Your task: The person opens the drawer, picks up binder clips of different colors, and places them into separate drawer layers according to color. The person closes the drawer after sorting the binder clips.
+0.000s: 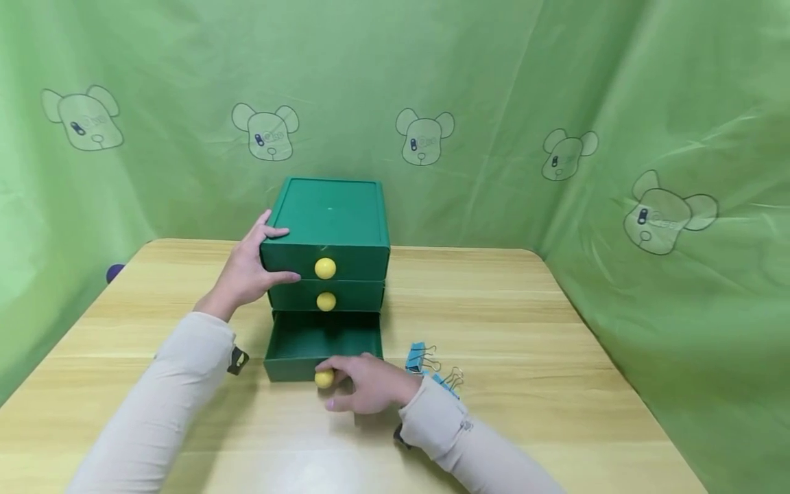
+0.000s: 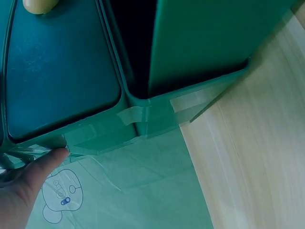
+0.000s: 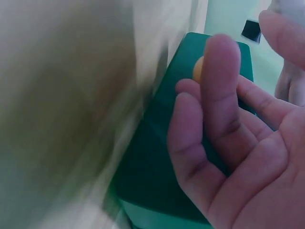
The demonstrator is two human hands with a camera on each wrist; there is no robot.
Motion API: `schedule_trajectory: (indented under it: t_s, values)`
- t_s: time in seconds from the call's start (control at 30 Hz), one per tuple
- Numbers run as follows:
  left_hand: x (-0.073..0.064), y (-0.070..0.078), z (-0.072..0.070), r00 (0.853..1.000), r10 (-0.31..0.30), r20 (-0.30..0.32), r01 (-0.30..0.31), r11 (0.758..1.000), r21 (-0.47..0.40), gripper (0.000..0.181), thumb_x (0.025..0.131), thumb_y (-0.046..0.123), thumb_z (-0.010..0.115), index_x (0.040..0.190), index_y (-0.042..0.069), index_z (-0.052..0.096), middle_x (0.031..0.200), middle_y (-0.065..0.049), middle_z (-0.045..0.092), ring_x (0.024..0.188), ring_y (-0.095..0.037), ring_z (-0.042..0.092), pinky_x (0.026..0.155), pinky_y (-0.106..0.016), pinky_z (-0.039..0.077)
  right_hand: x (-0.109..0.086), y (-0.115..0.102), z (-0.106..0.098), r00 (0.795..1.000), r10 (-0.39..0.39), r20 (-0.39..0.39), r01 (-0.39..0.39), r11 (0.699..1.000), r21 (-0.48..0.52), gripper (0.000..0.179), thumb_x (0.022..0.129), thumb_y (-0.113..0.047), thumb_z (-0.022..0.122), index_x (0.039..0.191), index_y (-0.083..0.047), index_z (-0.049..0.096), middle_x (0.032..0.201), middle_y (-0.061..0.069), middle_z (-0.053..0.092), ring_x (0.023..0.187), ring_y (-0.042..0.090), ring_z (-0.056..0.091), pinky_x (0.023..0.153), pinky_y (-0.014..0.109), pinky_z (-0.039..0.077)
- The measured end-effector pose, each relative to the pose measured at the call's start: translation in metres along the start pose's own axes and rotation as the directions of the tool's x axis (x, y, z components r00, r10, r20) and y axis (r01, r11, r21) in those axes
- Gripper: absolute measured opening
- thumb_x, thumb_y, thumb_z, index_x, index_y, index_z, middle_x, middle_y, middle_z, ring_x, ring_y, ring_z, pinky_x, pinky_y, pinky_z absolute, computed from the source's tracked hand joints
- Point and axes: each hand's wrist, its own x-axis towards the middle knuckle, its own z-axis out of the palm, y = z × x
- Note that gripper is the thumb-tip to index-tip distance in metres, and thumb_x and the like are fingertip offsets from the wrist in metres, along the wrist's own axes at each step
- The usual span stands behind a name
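Observation:
A green three-drawer cabinet (image 1: 330, 213) with round yellow knobs stands on the table. Its bottom drawer (image 1: 286, 370) is pulled out, while the upper two are closed. My left hand (image 1: 243, 274) rests against the cabinet's left side, fingers over the top edge and thumb across the front; in the left wrist view the thumb (image 2: 45, 167) lies extended along the edge. At the bottom drawer's knob (image 1: 324, 379) is my right hand (image 1: 373, 384), with a forefinger over the knob and the thumb apart below. The right wrist view shows its fingers (image 3: 221, 90) loosely bent, partly hiding the knob.
Blue binder clips (image 1: 415, 358) with wire handles lie right of the drawer, close to the right wrist and partly hidden by it. A green curtain with bear outlines (image 1: 426, 140) surrounds the wooden table (image 1: 494, 309) at the back and sides.

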Motion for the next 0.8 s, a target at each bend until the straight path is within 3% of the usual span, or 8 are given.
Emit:
schedule_trajectory:
  t_s: [0.33, 0.8]
  values:
    - [-0.001, 0.0, -0.002, 1.0, -0.011, -0.005, 0.011, 1.0, -0.004, 0.072, 0.074, 0.011, 0.085, 0.135, 0.007, 0.047, 0.162, -0.004, 0.009, 0.144, -0.041, 0.013, 0.109, -0.063, 0.021, -0.017, -0.014, 0.007, 0.996, -0.04, 0.075, 0.043, 0.998, -0.036, 0.053, 0.09, -0.043, 0.067, 0.137, -0.022, 0.052, 0.119, -0.01, 0.064, 0.111, 0.006, 0.052, 0.096, 0.03, 0.041]
    - [0.0, 0.001, 0.0, 1.0, -0.015, 0.001, 0.015, 1.0, -0.011, 0.072, 0.075, 0.012, 0.085, 0.135, 0.008, 0.047, 0.162, -0.004, 0.009, 0.144, -0.041, 0.013, 0.109, -0.064, 0.021, -0.033, -0.017, -0.001, 0.998, -0.038, 0.053, 0.039, 0.999, -0.022, 0.054, 0.092, -0.041, 0.065, 0.141, -0.024, 0.049, 0.116, -0.009, 0.065, 0.105, 0.007, 0.057, 0.093, 0.033, 0.045]
